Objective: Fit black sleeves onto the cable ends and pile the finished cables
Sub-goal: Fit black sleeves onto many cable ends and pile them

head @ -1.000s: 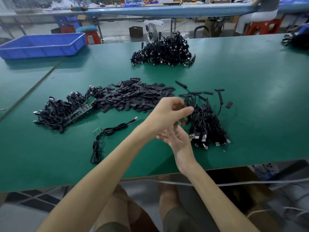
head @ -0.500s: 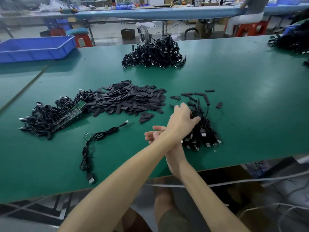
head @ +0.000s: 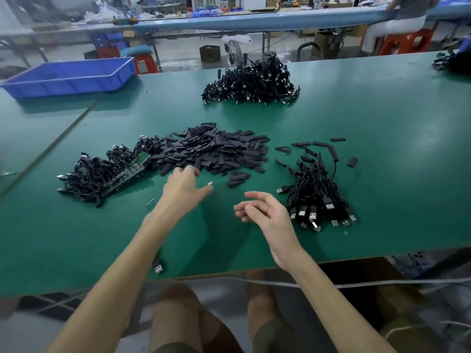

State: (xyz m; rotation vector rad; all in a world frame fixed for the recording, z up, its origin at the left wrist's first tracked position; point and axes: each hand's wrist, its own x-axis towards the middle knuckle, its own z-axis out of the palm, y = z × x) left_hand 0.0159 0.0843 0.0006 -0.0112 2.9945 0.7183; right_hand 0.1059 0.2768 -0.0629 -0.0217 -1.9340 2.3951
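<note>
The green worktop (head: pixel 382 174) carries a blue tray (head: pixel 68 75) at its far left corner; a heap of black sleeves (head: pixel 214 151) lies mid-worktop, an unsleeved cable pile (head: pixel 96 179) touching its left edge; a sleeved cable pile (head: pixel 316 192) sits near the heap's right, a far cable pile (head: pixel 251 82) well behind; the left hand (head: pixel 182 188), fingers spread and empty, hovers at the heap's near edge; the right hand (head: pixel 265 212), loosely curled, holds nothing beside the sleeved pile; a USB plug (head: pixel 158 267) shows by the left forearm.

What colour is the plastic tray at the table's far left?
Blue: the rectangular plastic tray shows best in the head view.
</note>
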